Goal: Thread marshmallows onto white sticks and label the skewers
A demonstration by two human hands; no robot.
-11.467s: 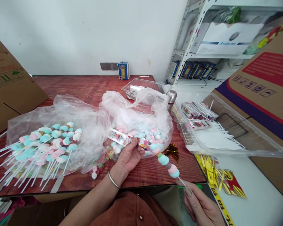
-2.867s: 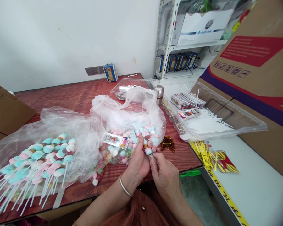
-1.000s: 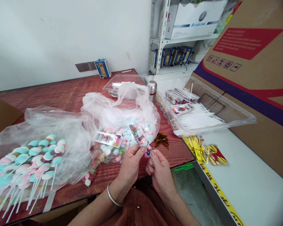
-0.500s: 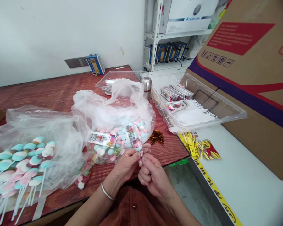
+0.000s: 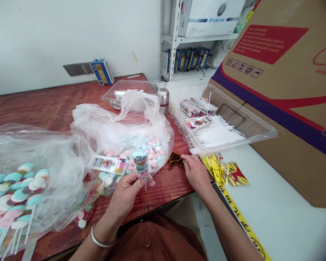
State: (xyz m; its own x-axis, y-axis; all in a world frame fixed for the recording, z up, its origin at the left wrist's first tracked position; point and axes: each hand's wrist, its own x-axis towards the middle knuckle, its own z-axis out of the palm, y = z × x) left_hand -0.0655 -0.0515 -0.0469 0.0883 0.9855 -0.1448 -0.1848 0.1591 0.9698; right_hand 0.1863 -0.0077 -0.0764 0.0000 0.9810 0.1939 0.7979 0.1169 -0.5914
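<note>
My left hand (image 5: pixel 132 186) is closed around the lower end of a small clear printed candy bag (image 5: pixel 141 166) filled with pastel sweets, held upright above the table's front edge. Over to the right, my right hand (image 5: pixel 196 172) reaches to a small pile of gold twist ties (image 5: pixel 174 160), thumb and forefinger pinched at the ends of the ties. Behind the candy bag lies a large plastic bag (image 5: pixel 119 127) of pink, blue and white marshmallows. A flat printed wrapper packet (image 5: pixel 110 164) rests on it.
Marshmallow lollipops (image 5: pixel 19 195) on white sticks lie at left on plastic. A clear tray (image 5: pixel 250 136) holds white sticks and wrapper packs. Yellow twist ties (image 5: pixel 217 170) lie right of my hand. A steel flask (image 5: pixel 163 99) stands behind; a cardboard box (image 5: pixel 285 79) rises at right.
My right hand has let go of the candy bag's gathered end and moved right to the gold twist ties. The left hand has moved slightly left with the bag, now more upright.
</note>
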